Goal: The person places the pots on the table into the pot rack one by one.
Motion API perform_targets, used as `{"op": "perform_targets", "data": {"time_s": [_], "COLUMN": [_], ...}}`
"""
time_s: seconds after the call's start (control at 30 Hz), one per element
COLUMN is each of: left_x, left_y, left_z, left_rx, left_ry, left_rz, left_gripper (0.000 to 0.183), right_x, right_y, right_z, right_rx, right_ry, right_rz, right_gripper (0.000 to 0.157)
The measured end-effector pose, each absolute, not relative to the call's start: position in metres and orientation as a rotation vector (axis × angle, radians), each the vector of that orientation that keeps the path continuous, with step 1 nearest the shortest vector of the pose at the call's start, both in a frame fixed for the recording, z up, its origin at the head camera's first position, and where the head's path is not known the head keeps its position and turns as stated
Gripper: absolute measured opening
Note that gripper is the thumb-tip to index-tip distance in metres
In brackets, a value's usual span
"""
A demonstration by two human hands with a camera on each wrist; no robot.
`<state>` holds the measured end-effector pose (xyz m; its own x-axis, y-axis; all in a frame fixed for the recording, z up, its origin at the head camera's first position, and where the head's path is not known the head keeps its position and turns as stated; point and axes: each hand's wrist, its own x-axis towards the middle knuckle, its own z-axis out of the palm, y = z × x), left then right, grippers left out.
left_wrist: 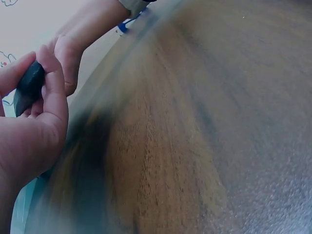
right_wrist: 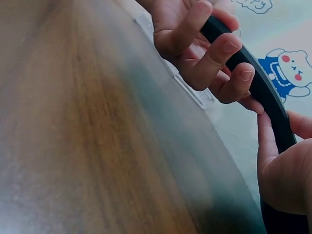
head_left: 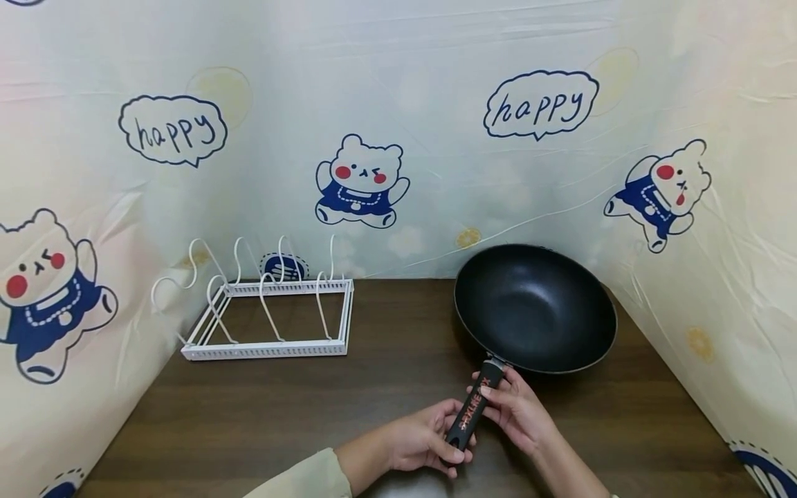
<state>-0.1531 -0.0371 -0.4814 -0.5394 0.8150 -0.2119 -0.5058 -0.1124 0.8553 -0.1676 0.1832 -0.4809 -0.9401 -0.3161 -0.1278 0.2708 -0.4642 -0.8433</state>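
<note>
A black wok [head_left: 535, 308] with a dark inside is at the right of the table in the head view. Its black handle [head_left: 471, 409], with reddish lettering, points toward me. My left hand [head_left: 423, 439] grips the handle's end, thumb on top. Nearer the bowl, my right hand [head_left: 518, 413] pinches the handle between thumb and fingers. The left wrist view shows the handle's tip [left_wrist: 30, 87] between thumb and fingers of the left hand [left_wrist: 36, 131]. In the right wrist view, both hands are on the handle [right_wrist: 258, 87], its underside showing.
To the left on the brown wooden table [head_left: 398, 325] stands a white rack [head_left: 268, 349] with several curved wire dividers. A pale cloth [head_left: 436, 83] printed with bears and the word "happy" hangs behind the table and along both sides.
</note>
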Motion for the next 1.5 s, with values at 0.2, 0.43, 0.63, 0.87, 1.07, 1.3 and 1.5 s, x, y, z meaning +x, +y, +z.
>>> {"op": "perform_targets", "data": {"time_s": [0.2,0.43,0.63,0.87,1.07,1.3,1.5], "left_x": [-0.153,-0.148,-0.144,-0.138,-0.134,-0.132,-0.130], "left_y": [-0.039,-0.041,-0.044,-0.042,-0.043,-0.047,-0.050], "left_z": [-0.484,-0.486,-0.490,-0.488,-0.481,-0.472,-0.469], "left_rx": [0.408,0.425,0.513,0.455,0.493,0.603,0.539], "left_ry": [1.213,1.262,1.475,1.861,2.254,2.690,2.825], "left_rz": [1.824,1.845,1.847,1.779,1.665,1.381,1.291], "left_gripper": [0.058,0.064,0.066,0.059,0.059,0.063,0.062], "right_x": [-0.170,-0.168,-0.164,-0.159,-0.162,-0.165,-0.168], "right_y": [0.181,0.175,0.165,0.152,0.143,0.131,0.122], "right_z": [-0.477,-0.473,-0.470,-0.468,-0.463,-0.461,-0.459], "right_rx": [-0.177,-0.279,-0.296,-0.228,-0.256,-0.288,-0.309], "right_ry": [1.464,1.607,1.773,1.911,1.974,2.016,2.018], "right_rz": [-2.411,-2.349,-2.317,-2.264,-2.222,-2.215,-2.191], "right_gripper": [0.051,0.053,0.062,0.066,0.066,0.064,0.063]}}
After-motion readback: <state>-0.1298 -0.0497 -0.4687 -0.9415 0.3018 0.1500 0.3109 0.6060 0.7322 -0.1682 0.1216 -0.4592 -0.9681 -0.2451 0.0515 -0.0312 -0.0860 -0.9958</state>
